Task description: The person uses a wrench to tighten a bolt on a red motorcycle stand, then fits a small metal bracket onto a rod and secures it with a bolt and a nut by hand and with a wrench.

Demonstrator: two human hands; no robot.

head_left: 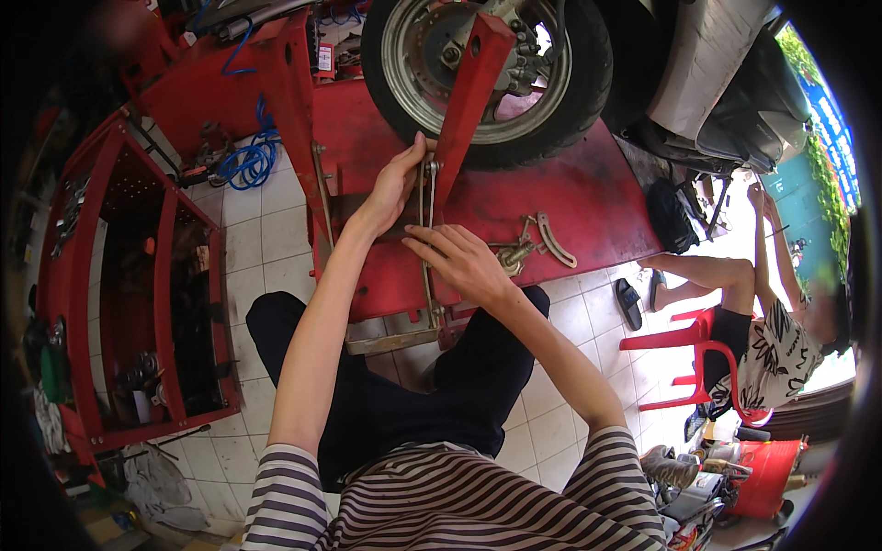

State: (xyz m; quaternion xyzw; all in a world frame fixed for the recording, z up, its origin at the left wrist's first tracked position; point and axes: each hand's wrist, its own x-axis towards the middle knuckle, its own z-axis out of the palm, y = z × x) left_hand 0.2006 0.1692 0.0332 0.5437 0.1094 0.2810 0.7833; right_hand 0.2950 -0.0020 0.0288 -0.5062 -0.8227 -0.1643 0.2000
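Observation:
A slim silver wrench [433,195] runs along a metal rod, its upper end at the foot of a red clamp arm [473,87]. Across its lower end lie the fingers of my right hand [459,262], slightly bent, with the thumb hidden. My left hand [392,191] rests beside the wrench's upper end and the clamp arm, fingers stretched out and holding nothing visible. Beyond the arm stands a motorbike wheel [588,69] with a brake disc. The rod reaches down to a metal foot bar [395,342] between my knees.
Brass-coloured metal parts [514,257] and a curved slotted bracket [556,241] lie on the red lift table [588,197]. A red tool cart [170,275] and blue hose [253,161] are at left. On the right, a person [767,358] sits on a red chair [703,363] near a sandal [628,303].

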